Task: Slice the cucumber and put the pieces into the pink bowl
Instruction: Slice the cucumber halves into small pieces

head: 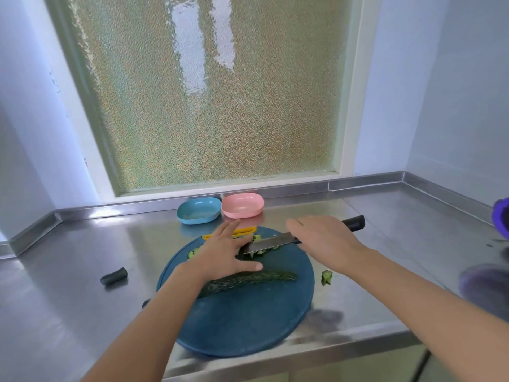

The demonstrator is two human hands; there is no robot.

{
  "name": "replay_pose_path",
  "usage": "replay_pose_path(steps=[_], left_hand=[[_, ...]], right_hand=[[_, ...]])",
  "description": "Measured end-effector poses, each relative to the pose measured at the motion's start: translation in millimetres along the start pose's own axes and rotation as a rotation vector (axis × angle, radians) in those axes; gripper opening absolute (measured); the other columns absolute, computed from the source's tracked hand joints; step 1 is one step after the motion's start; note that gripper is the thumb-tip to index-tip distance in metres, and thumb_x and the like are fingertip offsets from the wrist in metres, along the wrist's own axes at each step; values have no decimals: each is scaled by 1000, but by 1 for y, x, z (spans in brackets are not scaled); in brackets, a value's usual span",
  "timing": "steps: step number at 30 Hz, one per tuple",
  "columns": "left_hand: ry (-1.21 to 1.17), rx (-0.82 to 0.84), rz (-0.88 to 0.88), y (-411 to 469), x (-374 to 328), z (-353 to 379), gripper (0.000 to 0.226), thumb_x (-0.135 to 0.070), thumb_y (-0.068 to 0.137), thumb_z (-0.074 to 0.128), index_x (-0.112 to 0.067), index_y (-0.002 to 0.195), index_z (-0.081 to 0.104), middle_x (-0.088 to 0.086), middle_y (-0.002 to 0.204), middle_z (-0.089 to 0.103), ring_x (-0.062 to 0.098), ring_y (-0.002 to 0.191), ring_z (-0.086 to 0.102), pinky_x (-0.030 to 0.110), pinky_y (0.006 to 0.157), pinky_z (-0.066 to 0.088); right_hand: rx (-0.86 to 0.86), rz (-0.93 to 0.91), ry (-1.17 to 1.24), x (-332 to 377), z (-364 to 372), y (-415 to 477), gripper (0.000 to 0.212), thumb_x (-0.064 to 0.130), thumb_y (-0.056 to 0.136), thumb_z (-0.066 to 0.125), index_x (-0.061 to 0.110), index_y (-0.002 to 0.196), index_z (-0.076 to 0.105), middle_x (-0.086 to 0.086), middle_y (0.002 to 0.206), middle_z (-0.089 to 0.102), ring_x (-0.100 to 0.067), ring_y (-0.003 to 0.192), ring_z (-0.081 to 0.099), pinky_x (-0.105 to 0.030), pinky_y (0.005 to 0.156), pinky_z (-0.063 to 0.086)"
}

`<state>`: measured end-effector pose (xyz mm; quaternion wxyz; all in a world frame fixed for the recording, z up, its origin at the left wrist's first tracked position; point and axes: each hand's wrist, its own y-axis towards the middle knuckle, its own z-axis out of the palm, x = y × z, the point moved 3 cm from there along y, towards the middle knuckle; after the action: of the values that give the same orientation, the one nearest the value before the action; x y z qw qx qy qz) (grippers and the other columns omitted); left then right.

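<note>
- Cutting board [248, 321]: round, dark blue, laid on the steel counter [82, 299], its near rim reaching the counter's near edge.
- Cucumber [253, 279]: one long, dark green length, laid across the middle of the board, its left end hidden under the left forearm.
- Cut pieces [259, 252]: small green bits, scattered on the far part of the board, beside and under the blade; another is seen left of the left hand.
- Stray piece [327, 277]: laid on the counter, just right of the board.
- Dark stub [113, 276]: laid on the counter, well left of the board.
- Left hand [223, 252]: spread wide, fingers straight, laid palm down on the board between the cucumber and the blade tip; nothing is gripped.
- Right hand [325, 241]: closed over the black handle of the knife [272, 242]; the handle's end is seen past the hand on the far right, and the blade is pointed left, low over the pieces.
- Pink bowl [239, 213]: set at the far edge of the counter, below the frosted window [206, 92], beyond the board.
- Blue bowl [198, 219]: set just left of the pink bowl.
- Yellow object [245, 231]: laid at the board's far rim, partly hidden by the left hand; its kind cannot be told.
- Purple objects [501, 216]: seen blurred at the right edge.
</note>
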<state>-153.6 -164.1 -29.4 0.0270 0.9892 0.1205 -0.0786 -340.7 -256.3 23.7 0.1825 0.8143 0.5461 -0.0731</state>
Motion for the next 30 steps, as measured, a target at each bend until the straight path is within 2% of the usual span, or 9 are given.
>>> replay_pose_path(steps=[5,9,11,15,18,20,22,27,30], left_hand=[[-68,-86,-107,-9,8,-2,129,-99,46,3,-23,149,22,4,158,1,21,145,-2,39,116,6],[-48,-246,3,-24,-6,1,76,-68,83,40,-23,144,32,3,148,28,21,136,25,33,111,23],[-21,-213,56,-31,-14,5,57,-50,89,51,-24,139,40,-2,137,37,17,127,38,29,106,31],[30,-66,25,-39,-19,8,41,-43,90,52,-28,128,51,-5,122,54,15,107,54,30,90,46],[16,-23,-10,-41,-14,6,41,-46,88,54,-29,125,54,-8,119,56,12,103,55,28,88,46],[24,26,-25,-44,-13,4,45,-47,86,57,-29,127,54,-9,120,55,12,104,54,27,89,45],[49,58,-63,-48,-12,-1,48,-48,83,61,-28,126,55,-9,121,57,13,106,55,29,90,45],[150,170,-273,-72,16,-15,71,-46,73,74,-24,134,47,-3,132,53,18,119,51,30,96,42],[14,166,-244,-87,30,-14,61,-40,77,73,-23,131,52,-4,130,56,16,116,53,23,94,39]], right_hand=[[9,156,241,-17,0,-18,11,26,94,49,17,93,42,3,81,54,-22,75,54,-33,62,39],[0,346,411,-20,6,-35,12,24,94,52,18,87,44,1,80,56,-20,72,52,-28,54,34],[18,431,487,-22,14,-42,12,22,94,52,17,87,45,0,80,53,-19,70,50,-26,53,33],[58,549,572,-24,27,-46,15,17,96,48,14,81,48,-5,81,55,-22,69,53,-27,50,35],[108,612,494,-24,36,-39,22,11,97,43,14,77,50,-6,83,53,-24,74,54,-26,52,35],[147,637,430,-22,38,-32,16,3,95,43,8,96,58,-3,77,50,-23,75,54,-24,52,36],[192,633,380,-17,39,-23,24,-3,92,43,5,109,57,-1,73,44,-23,76,50,-26,58,40],[208,640,359,-2,41,-1,37,-5,89,48,2,125,42,-12,109,61,-27,83,54,-31,64,40],[211,605,324,4,43,8,37,-5,91,46,2,127,43,-11,110,60,-28,87,56,-31,65,40]])
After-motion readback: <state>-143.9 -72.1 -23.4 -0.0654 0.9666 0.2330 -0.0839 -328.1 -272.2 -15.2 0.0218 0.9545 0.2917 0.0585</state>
